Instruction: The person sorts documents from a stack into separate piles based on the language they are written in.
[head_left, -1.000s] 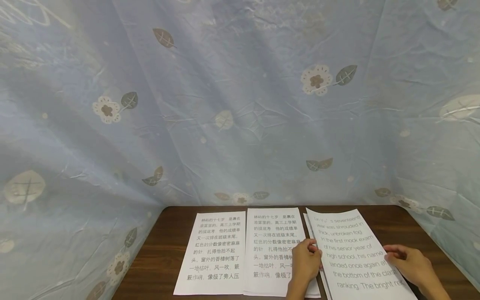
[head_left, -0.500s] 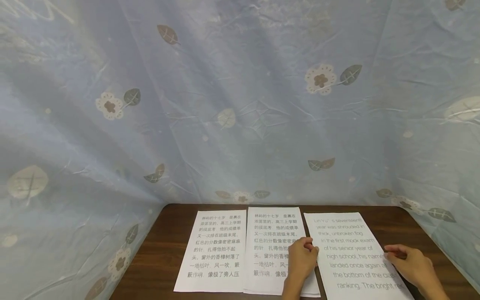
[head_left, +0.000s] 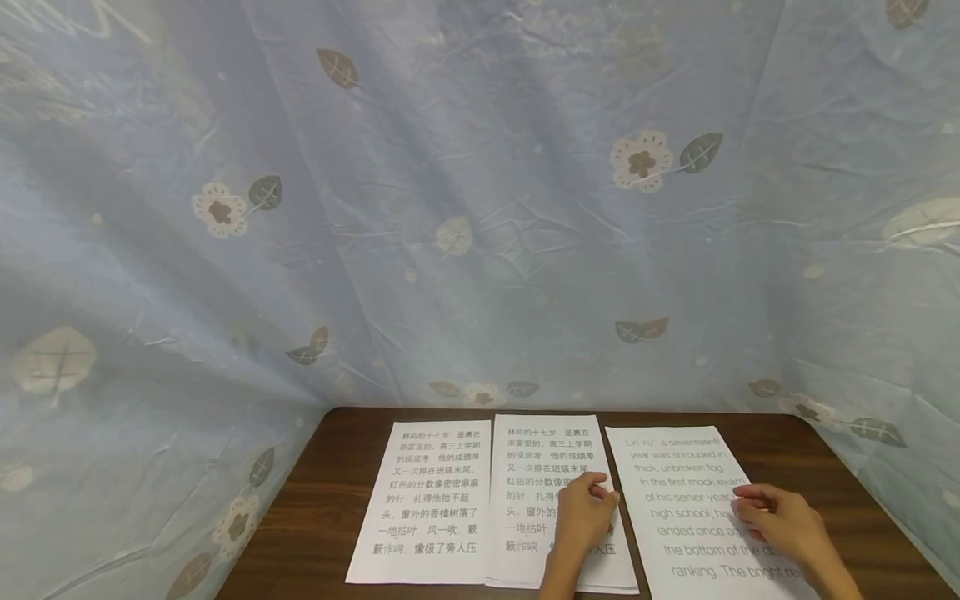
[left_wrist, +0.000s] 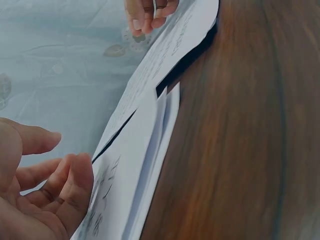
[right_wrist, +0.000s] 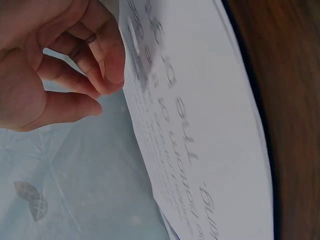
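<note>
My left hand (head_left: 583, 518) hovers over the middle paper stack (head_left: 528, 467), fingers loosely bent with nothing between them. In the left wrist view, a gap shows between thumb and fingertips, and that stack's sheets fan apart at a corner. Over the right paper stack (head_left: 675, 517), printed with large English text, hangs my right hand (head_left: 783, 525). The right wrist view shows its thumb apart from the loosely curled fingers (right_wrist: 114, 65), which hold nothing. The English sheet lies flat, its lower right part covered by the right hand.
A left paper stack (head_left: 427, 500) with Chinese print lies beside the middle one, their edges meeting. All lie on a dark brown wooden table (head_left: 300, 500). Blue-grey curtain cloth (head_left: 495, 208) with flowers and leaves surrounds the table's back and sides.
The English top sheet, earlier raised and askew, now lies flat and lined up on its stack. Both hands have let go of its edges and moved left, the right one over the page.
</note>
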